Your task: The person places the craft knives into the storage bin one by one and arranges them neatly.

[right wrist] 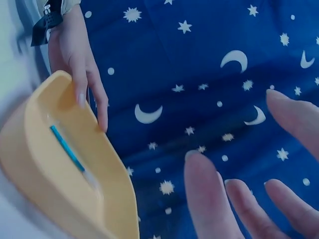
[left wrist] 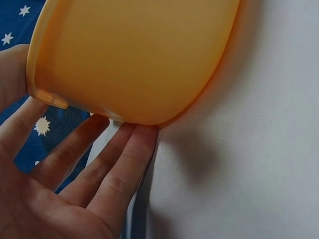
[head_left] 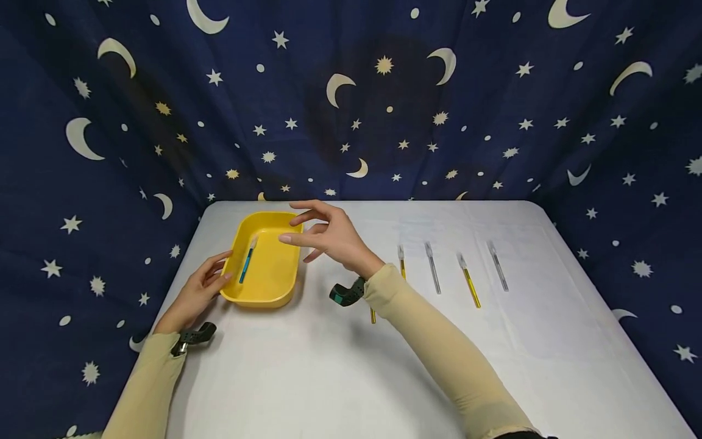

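Beige fabric sleeves (head_left: 439,341) up front, over a white cloth-covered table (head_left: 307,390). The left hand (head_left: 194,296) has its thumb and fingers on the side of a yellow plastic round-cornered tray (head_left: 274,262), so yeah, holding that. Blue pen-shaped tool (head_left: 248,261) lies inside, near the left wall. Right hand (head_left: 334,236) hovers at the tray's right side, fingers spread, holding zip. Slim gold pen-shaped tools (head_left: 471,286) and silver ones (head_left: 498,266) lie right of that, some partly behind the sleeve. Backdrop's a navy curtain (head_left: 307,97), moons and stars.

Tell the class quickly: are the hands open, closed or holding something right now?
Left hand: holding the yellow tray by its side.
Right hand: open, empty.
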Demonstrator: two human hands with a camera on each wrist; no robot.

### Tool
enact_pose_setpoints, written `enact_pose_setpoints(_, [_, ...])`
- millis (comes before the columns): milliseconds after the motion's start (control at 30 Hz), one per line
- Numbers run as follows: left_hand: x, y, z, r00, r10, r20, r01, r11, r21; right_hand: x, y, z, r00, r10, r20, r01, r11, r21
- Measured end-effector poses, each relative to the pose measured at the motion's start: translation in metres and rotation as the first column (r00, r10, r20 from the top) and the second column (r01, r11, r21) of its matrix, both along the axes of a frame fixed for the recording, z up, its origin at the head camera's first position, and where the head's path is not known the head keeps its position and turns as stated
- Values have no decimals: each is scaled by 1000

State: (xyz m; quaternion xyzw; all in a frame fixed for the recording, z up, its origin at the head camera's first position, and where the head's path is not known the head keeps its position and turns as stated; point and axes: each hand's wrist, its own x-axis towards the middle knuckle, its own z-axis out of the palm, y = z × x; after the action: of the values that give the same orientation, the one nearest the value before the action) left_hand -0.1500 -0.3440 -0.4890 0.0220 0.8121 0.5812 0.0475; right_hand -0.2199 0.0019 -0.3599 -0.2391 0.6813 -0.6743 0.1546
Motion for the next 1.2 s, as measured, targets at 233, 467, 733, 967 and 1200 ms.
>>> enact_pose_setpoints(233, [-3, -1, -3, 1000, -4, -6, 5, 1000, 11, 12, 50, -8, 996, -84, -36, 84, 996, 1])
enact_pose_setpoints(467, [-2, -2, -1, 1000, -5, 2, 5, 1000, 20, 17, 92, -20, 988, -138, -71, 144, 986, 80])
enact_pose_setpoints(733, [1, -2, -1, 1000, -6, 16, 6, 1000, 17, 17, 125, -42, 982, -185, -51, 191, 957, 220])
enact_pose_setpoints(967, [2, -4, -2, 1000, -1, 17, 0, 1000, 17, 19, 137, -64, 985, -174, -20, 173, 950, 262])
enact_pose_setpoints(1200, [2, -3, -2, 999, -4, 36, 4, 1000, 12, 22, 143, -94, 986, -158, 56, 138, 955, 262])
